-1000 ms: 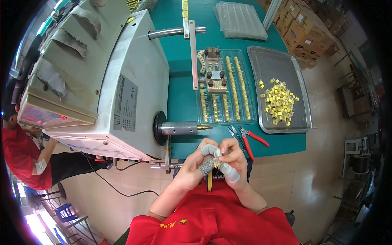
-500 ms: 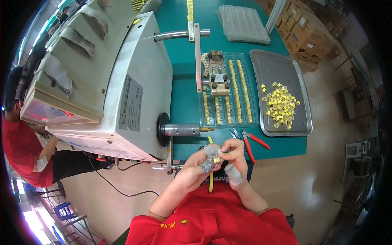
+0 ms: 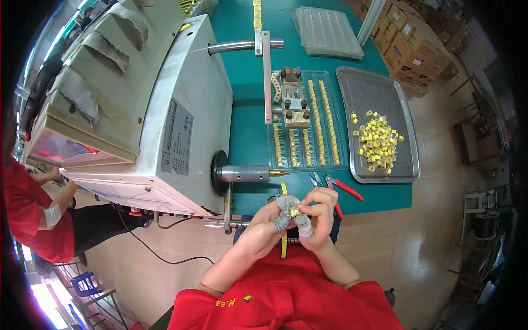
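My left hand (image 3: 270,221) and my right hand (image 3: 319,214) meet just in front of the green bench edge, both pinching one small yellow part (image 3: 295,211). Fabric finger cots cover several fingertips. A yellow strip (image 3: 284,242) hangs down below the hands. Just above them the steel spindle (image 3: 246,174) of a white machine (image 3: 165,110) points right, with a brass tip. Red-handled cutters (image 3: 342,188) lie on the bench beside my right hand.
A clear tray (image 3: 308,124) holds rows of yellow parts and a metal jig (image 3: 292,104). A metal tray (image 3: 379,93) carries a heap of loose yellow parts (image 3: 378,143). Stacked clear trays (image 3: 327,33) lie far back. Another person in red (image 3: 33,214) is at left. Cardboard boxes (image 3: 412,44) stand at right.
The hands stay together at the bench edge, working the small yellow part between the fingertips; the view has shifted slightly. Nothing else has moved.
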A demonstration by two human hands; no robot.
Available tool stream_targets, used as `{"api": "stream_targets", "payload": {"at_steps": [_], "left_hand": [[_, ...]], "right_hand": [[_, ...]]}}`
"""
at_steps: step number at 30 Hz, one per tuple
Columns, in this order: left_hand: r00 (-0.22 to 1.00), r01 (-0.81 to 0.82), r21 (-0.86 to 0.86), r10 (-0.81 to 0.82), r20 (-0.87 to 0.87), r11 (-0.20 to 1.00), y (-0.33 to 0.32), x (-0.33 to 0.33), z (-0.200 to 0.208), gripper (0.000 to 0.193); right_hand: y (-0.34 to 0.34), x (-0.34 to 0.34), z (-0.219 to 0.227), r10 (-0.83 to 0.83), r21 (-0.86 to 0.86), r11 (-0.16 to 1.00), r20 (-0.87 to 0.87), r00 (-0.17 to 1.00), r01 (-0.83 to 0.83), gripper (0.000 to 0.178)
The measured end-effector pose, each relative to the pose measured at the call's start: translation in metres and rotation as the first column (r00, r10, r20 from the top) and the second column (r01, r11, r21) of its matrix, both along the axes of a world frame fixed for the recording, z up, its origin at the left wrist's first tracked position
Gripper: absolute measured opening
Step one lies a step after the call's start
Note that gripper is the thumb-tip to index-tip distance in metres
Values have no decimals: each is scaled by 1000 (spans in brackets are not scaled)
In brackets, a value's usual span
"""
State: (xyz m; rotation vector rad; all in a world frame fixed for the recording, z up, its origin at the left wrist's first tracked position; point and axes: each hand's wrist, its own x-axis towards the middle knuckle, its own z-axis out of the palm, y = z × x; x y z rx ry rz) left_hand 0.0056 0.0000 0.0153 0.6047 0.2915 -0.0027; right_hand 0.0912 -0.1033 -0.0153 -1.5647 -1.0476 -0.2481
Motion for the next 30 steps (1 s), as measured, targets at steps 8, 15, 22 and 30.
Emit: {"api": "stream_targets", "payload": {"at_steps": [8, 15, 22, 30], "left_hand": [[999, 7, 90, -10, 31, 996, 1, -1, -4, 24], [999, 27, -44, -25, 46, 999, 6, -3, -6, 23], [998, 66, -28, -66, -6, 997, 3, -1, -3, 22], [994, -98, 328, 77, 78, 940, -6, 1, -12, 29]], "right_hand": [[3, 3, 4, 7, 58, 998, -36, 999, -5, 17], [-4, 11, 10, 243, 17, 969, -206, 948, -245, 24], [-5, 13, -2, 269, 57, 963, -226, 936, -263, 33], [1, 5, -8, 350, 216, 933, -375, 859, -286, 30]]}}
